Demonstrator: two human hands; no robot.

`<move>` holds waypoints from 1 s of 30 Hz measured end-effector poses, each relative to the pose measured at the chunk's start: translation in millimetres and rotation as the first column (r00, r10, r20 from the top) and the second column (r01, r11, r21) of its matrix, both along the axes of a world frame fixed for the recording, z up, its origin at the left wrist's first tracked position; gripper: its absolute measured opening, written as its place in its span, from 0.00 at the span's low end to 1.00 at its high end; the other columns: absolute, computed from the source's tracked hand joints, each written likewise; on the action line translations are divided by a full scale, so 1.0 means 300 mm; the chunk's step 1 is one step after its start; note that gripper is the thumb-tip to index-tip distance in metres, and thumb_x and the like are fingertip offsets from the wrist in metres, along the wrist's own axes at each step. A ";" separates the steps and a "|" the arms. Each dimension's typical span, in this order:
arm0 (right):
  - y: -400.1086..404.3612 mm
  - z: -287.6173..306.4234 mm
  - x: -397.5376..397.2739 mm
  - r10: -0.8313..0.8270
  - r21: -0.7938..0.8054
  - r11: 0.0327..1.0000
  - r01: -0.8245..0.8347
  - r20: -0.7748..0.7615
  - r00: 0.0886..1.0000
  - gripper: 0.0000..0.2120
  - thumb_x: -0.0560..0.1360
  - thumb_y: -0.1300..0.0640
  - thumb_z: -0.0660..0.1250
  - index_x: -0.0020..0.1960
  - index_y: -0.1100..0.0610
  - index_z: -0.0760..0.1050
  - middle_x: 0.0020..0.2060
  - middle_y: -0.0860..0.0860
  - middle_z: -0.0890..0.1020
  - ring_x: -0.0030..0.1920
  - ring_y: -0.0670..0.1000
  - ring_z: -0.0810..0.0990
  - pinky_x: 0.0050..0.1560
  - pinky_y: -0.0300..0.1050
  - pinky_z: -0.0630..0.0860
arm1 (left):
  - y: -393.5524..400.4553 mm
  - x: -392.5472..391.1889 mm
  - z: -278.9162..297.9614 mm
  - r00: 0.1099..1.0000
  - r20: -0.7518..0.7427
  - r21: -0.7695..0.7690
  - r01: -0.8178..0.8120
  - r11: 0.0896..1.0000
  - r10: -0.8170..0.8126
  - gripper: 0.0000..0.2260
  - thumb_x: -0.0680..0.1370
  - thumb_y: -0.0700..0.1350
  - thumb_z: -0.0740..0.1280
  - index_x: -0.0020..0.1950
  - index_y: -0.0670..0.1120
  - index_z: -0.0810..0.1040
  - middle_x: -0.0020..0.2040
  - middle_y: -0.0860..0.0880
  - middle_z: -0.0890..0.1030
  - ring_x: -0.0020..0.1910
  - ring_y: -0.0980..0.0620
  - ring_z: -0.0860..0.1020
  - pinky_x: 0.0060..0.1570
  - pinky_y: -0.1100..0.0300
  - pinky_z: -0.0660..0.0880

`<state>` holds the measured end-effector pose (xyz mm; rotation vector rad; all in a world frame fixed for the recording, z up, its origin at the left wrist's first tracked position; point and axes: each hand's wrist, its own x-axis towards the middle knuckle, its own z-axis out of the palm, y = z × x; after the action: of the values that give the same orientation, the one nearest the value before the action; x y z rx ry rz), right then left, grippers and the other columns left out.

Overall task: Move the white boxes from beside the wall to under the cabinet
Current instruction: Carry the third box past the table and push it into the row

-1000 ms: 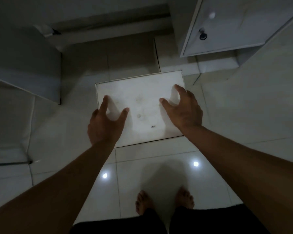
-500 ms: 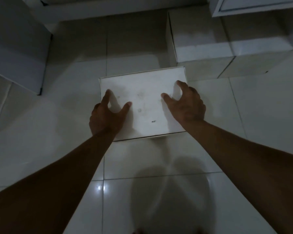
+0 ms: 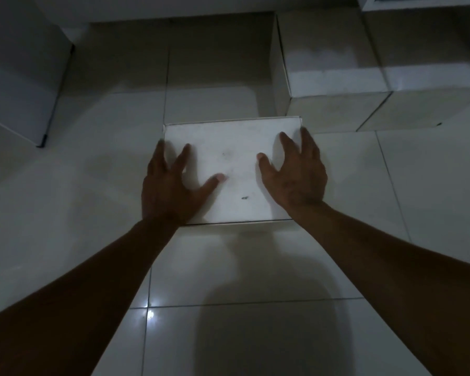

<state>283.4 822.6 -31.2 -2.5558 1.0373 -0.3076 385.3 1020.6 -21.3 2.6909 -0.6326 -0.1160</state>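
- White box [image 3: 232, 169] lies flat on the tiled floor [image 3: 432, 213], lid side up, in the middle of the head view, with a few faint smudges and one small dark speck on its top.
- Left hand [image 3: 171, 188] rests on the box's near left part, fingers spread and fairly straight, the thumb stretched out across the lid toward the middle; the outer fingers reach the left edge.
- Right hand [image 3: 296, 177] rests on the near right part, fingers spread and slightly bent, the outer ones lying over the right edge; whether they hook down the side cannot be told.
- Neither hand is curled round the box; both lie apart from each other on its top.
- Two more white boxes [image 3: 329, 77] stand side by side just beyond the box's far right corner, under the white cabinet [image 3: 418, 4] whose lower edge shows at the top right.
- A grey piece of furniture [image 3: 19, 77] stands at the left, well apart from the box.
- Glints of light and a dark shadow sit on the floor between the forearms.
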 end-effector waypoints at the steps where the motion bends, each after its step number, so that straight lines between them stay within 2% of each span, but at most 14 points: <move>1: -0.011 -0.008 0.021 0.067 -0.049 0.997 -0.067 0.009 0.998 0.31 0.77 0.37 0.60 0.75 0.52 0.66 0.77 0.57 0.60 0.76 0.60 0.60 0.72 0.61 0.62 | 0.006 -0.003 -0.004 0.989 0.068 0.019 0.133 0.991 -0.134 0.45 0.67 0.78 0.59 0.77 0.53 0.62 0.80 0.43 0.53 0.78 0.42 0.55 0.72 0.41 0.59; 3: -0.040 -0.012 0.074 0.204 -0.075 0.976 -0.205 -0.020 0.979 0.30 0.78 0.38 0.58 0.76 0.51 0.64 0.78 0.56 0.58 0.78 0.58 0.54 0.76 0.60 0.54 | 0.018 -0.014 -0.015 0.923 0.106 0.080 0.362 0.929 -0.369 0.50 0.64 0.80 0.58 0.78 0.51 0.62 0.80 0.43 0.51 0.79 0.44 0.49 0.75 0.39 0.52; 5: -0.069 -0.011 0.126 0.316 -0.077 0.944 -0.321 -0.068 0.946 0.30 0.80 0.38 0.55 0.78 0.50 0.60 0.79 0.54 0.56 0.79 0.56 0.51 0.77 0.59 0.48 | 0.025 -0.024 -0.028 0.865 0.091 0.102 0.484 0.869 -0.493 0.52 0.63 0.80 0.60 0.78 0.49 0.62 0.80 0.44 0.53 0.79 0.46 0.49 0.74 0.38 0.52; 7: -0.090 -0.019 0.155 0.376 -0.092 0.917 -0.387 -0.116 0.919 0.31 0.80 0.37 0.53 0.79 0.48 0.58 0.79 0.54 0.55 0.79 0.56 0.49 0.77 0.60 0.45 | 0.028 -0.029 -0.037 0.842 0.113 0.081 0.521 0.850 -0.527 0.52 0.63 0.80 0.61 0.77 0.48 0.64 0.79 0.43 0.57 0.79 0.45 0.53 0.74 0.38 0.53; 10: -0.110 -0.032 0.156 0.402 -0.118 0.900 -0.420 -0.147 0.904 0.31 0.78 0.36 0.51 0.78 0.49 0.60 0.78 0.54 0.61 0.78 0.57 0.54 0.77 0.62 0.46 | 0.026 -0.015 -0.032 0.825 0.133 0.084 0.543 0.835 -0.550 0.50 0.63 0.79 0.61 0.76 0.48 0.67 0.78 0.42 0.60 0.78 0.45 0.56 0.74 0.40 0.56; 15: -0.126 -0.029 0.146 0.405 -0.132 0.897 -0.422 -0.139 0.904 0.32 0.77 0.35 0.53 0.76 0.48 0.63 0.74 0.53 0.66 0.76 0.55 0.60 0.76 0.62 0.49 | 0.020 0.008 -0.014 0.723 0.145 0.140 0.661 0.738 -0.675 0.50 0.64 0.78 0.63 0.75 0.46 0.67 0.77 0.42 0.62 0.77 0.44 0.60 0.74 0.40 0.58; 21: -0.132 -0.030 0.124 0.324 -0.120 0.932 -0.341 -0.141 0.936 0.32 0.77 0.33 0.53 0.77 0.48 0.62 0.76 0.54 0.64 0.76 0.56 0.59 0.77 0.60 0.49 | 0.020 0.047 0.009 0.715 0.088 0.218 0.666 0.714 -0.694 0.43 0.68 0.76 0.61 0.77 0.53 0.64 0.79 0.48 0.58 0.78 0.49 0.56 0.75 0.49 0.55; 24: -0.143 -0.011 0.096 0.259 -0.102 0.957 -0.272 -0.127 0.957 0.34 0.76 0.33 0.58 0.76 0.49 0.63 0.75 0.58 0.64 0.76 0.58 0.59 0.78 0.56 0.48 | 0.043 0.056 0.004 0.758 0.169 0.213 0.596 0.774 -0.630 0.36 0.71 0.73 0.61 0.74 0.56 0.68 0.77 0.51 0.63 0.77 0.50 0.60 0.71 0.50 0.61; 28: -0.147 -0.006 0.065 0.155 -0.094 0.981 -0.170 -0.145 0.977 0.37 0.74 0.29 0.57 0.77 0.49 0.62 0.73 0.59 0.65 0.73 0.60 0.60 0.72 0.54 0.62 | 0.059 0.080 -0.013 0.829 0.210 0.211 0.480 0.852 -0.519 0.30 0.74 0.70 0.59 0.71 0.56 0.73 0.75 0.49 0.68 0.75 0.49 0.64 0.69 0.48 0.68; 30: -0.146 -0.006 0.066 0.115 -0.112 0.985 -0.134 -0.166 0.979 0.39 0.73 0.28 0.56 0.77 0.48 0.62 0.72 0.59 0.65 0.71 0.60 0.61 0.69 0.54 0.64 | 0.053 0.090 -0.008 0.875 0.209 0.226 0.391 0.892 -0.436 0.28 0.75 0.67 0.60 0.71 0.56 0.73 0.75 0.48 0.68 0.75 0.47 0.64 0.67 0.45 0.69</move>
<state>303.1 778.7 -33.1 -2.7798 0.9323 -0.1395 412.2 1036.5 -23.6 2.7138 -1.3396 0.0697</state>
